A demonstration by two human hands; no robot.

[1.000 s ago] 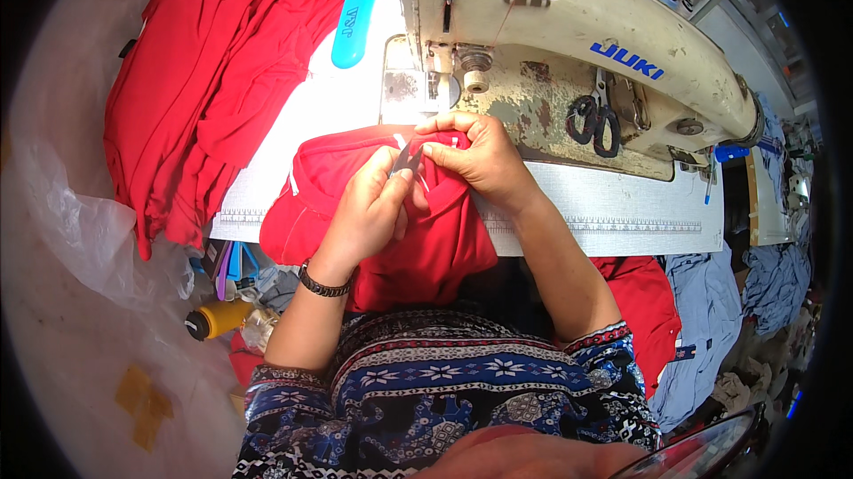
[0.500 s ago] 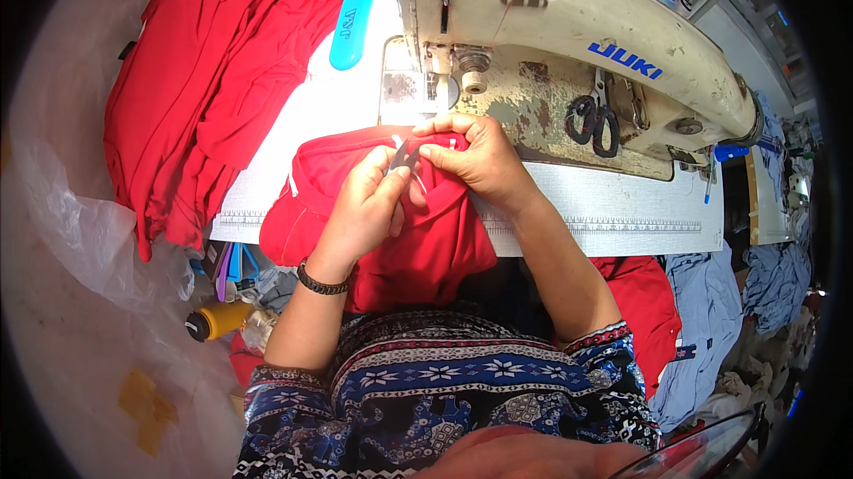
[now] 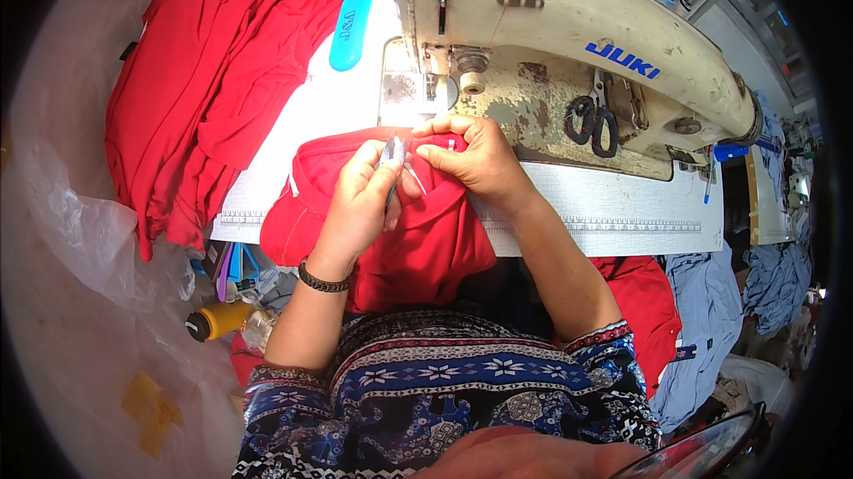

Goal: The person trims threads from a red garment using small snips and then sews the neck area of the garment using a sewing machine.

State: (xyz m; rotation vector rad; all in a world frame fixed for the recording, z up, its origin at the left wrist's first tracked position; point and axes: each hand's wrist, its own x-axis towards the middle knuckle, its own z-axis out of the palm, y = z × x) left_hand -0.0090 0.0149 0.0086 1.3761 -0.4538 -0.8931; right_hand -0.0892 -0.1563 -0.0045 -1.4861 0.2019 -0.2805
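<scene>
A red garment (image 3: 418, 257) lies bunched over the front edge of the table and hangs toward my lap. My left hand (image 3: 362, 186) is closed around small metal thread snips (image 3: 394, 150), their blades pointing up close to the garment's edge. Beside it, my right hand (image 3: 484, 163) pinches that red edge between thumb and fingers, near a small white tag (image 3: 451, 144). A thin white strip (image 3: 415, 179) dangles between the two hands. Another white strip (image 3: 293, 184) shows at the garment's left side.
A cream sewing machine (image 3: 551, 8) stands just beyond my hands. Black-handled scissors (image 3: 593, 123) hang on it. To the left are a pile of red garments (image 3: 204, 79) and a blue tag-shaped piece (image 3: 352, 26). A yellow bottle (image 3: 218, 321) lies lower left; blue-grey cloth (image 3: 702, 319) hangs at right.
The snips have turned more upright and drawn slightly left, away from the right hand's fingers. The right hand keeps its pinch in nearly the same place.
</scene>
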